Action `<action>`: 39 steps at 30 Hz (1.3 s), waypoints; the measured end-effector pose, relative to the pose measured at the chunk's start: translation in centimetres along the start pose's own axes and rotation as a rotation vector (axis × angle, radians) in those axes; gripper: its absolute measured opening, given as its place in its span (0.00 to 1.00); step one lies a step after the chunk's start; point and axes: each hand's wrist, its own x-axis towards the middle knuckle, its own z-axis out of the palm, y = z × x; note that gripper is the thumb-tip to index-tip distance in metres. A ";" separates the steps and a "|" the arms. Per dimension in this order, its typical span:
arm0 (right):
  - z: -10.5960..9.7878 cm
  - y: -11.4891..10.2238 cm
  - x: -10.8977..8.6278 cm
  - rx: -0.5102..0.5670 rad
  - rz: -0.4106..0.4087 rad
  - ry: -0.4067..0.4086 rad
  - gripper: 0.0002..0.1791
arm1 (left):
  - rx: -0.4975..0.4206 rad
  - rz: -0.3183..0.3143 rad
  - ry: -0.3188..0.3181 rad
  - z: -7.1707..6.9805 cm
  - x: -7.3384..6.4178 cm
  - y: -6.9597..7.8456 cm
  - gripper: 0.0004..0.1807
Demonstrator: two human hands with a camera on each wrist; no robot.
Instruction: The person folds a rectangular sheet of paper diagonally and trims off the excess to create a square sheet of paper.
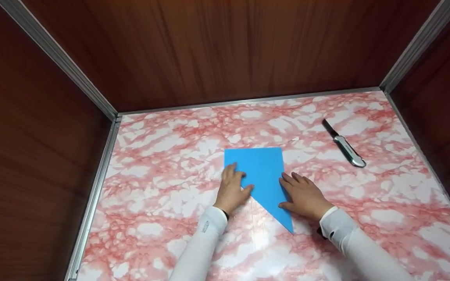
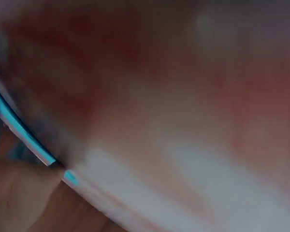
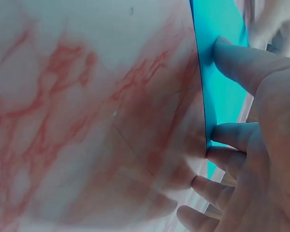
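A blue sheet of paper (image 1: 262, 168) lies on the table, its lower left side running as a slant down to a point at the front right. My left hand (image 1: 233, 189) rests on the sheet's left edge, thumb and fingers spread over it. At the right edge, my right hand (image 1: 303, 195) touches the paper with thumb and fingertips, the fingers spread. In the right wrist view the right thumb (image 3: 232, 55) presses on the blue surface, while the outer fingers reach past the edge onto the table. The left wrist view shows only part of the left hand (image 2: 19, 193) beside a blue strip.
A folding knife (image 1: 348, 150) with its dark blade out lies to the right and farther back. The table top (image 1: 162, 195) has a red and white marbled pattern. Dark wood panels (image 1: 217, 50) with metal edging (image 1: 248, 102) enclose it at the back and sides.
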 end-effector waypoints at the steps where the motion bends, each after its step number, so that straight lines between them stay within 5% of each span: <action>1: 0.0 0.0 0.0 0.000 0.000 -0.004 0.48 | -0.106 -0.066 0.041 -0.2 0.0 0.0 0.23; 5: -0.1 0.0 0.1 0.000 -0.002 -0.005 0.48 | -0.470 -0.257 0.172 -1.7 0.7 0.1 0.29; 11: 0.3 0.1 0.1 0.005 -0.007 0.008 0.48 | -0.816 -0.440 0.312 -2.7 1.8 -0.2 0.36; 15: 0.5 0.2 0.2 0.026 -0.019 0.038 0.47 | -0.970 -0.479 0.359 -2.8 2.0 -0.9 0.36; 21: 0.7 0.8 0.2 0.114 -0.004 0.127 0.44 | -1.099 -0.459 0.295 -3.4 1.8 -1.2 0.27; 25: 0.1 1.1 0.8 0.372 0.101 0.210 0.45 | -1.158 -0.417 0.251 -4.2 1.5 -0.8 0.24; 32: -2.1 1.4 2.8 1.120 0.298 0.178 0.53 | -1.248 -0.287 0.201 -5.6 0.8 0.0 0.24; 36: -2.9 1.4 3.8 1.343 0.401 0.047 0.57 | -1.300 -0.248 0.175 -6.1 0.6 0.3 0.24; 39: -3.3 1.2 4.0 1.422 0.436 0.026 0.55 | -1.313 -0.251 0.173 -6.4 0.5 0.4 0.23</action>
